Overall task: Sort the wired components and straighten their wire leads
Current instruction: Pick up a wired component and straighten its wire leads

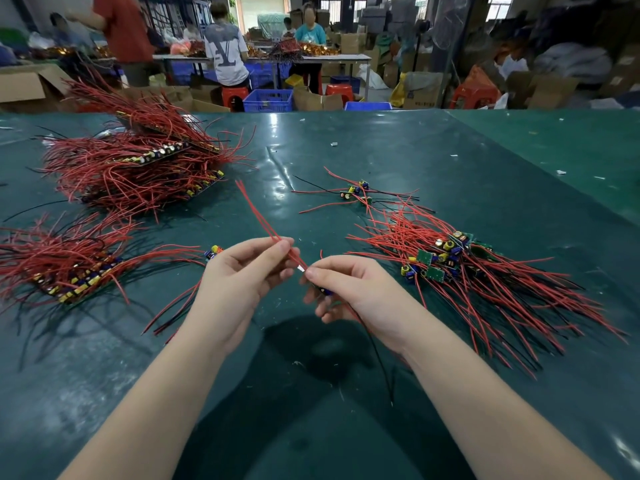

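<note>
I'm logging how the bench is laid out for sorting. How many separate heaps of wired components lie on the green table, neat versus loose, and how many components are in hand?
Neat stacked heaps: 2, far left and near left
Loose heaps: 2, large right and small centre
Component in hand: 1, held by right hand, leads pinched by left hand
Total: 5

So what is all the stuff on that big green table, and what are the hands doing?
Sorted stacks of wired boards: two, red leads, left side of the table, one far, one near.
Loose heap of wired boards: one, red and black leads, right side.
Small cluster of boards: one, beyond the heap.
Single board: one, beside the left hand.
Table cover: one, dark green.
Left hand: pinches two red leads.
Right hand: grips a board, mostly hidden.
</note>
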Demonstrator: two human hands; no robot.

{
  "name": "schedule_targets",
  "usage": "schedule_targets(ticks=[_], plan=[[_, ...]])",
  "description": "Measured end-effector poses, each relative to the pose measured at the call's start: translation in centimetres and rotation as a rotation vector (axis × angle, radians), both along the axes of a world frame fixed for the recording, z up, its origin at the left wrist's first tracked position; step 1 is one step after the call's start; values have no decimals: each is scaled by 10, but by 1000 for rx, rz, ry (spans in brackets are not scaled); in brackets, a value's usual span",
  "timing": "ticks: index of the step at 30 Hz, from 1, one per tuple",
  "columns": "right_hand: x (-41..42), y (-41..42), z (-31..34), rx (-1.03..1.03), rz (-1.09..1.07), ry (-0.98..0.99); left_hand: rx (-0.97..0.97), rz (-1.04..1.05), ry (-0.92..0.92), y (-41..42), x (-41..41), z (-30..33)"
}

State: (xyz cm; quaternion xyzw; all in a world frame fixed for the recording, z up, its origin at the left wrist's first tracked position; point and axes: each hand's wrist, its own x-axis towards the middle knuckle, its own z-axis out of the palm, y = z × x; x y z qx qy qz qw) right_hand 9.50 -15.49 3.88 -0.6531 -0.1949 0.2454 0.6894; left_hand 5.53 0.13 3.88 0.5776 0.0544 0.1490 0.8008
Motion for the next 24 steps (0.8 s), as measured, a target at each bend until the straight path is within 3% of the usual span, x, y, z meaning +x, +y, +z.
schedule_targets(ticks=[4, 9, 11, 16, 24], plan=[[-2, 1, 0, -16, -33, -120, -143, -19, 61, 1, 1, 3], [-5, 4, 1, -18, 2, -195, -466, -80, 238, 4, 3, 8], [-5, 3, 1, -11, -9, -143, -414, -87, 221, 5, 4, 7], [-3, -1, 2, 33, -25, 13, -49, -19, 16, 5, 1, 4], [-2, -1, 3, -9, 1, 92, -228, 64, -27, 12, 3, 5]])
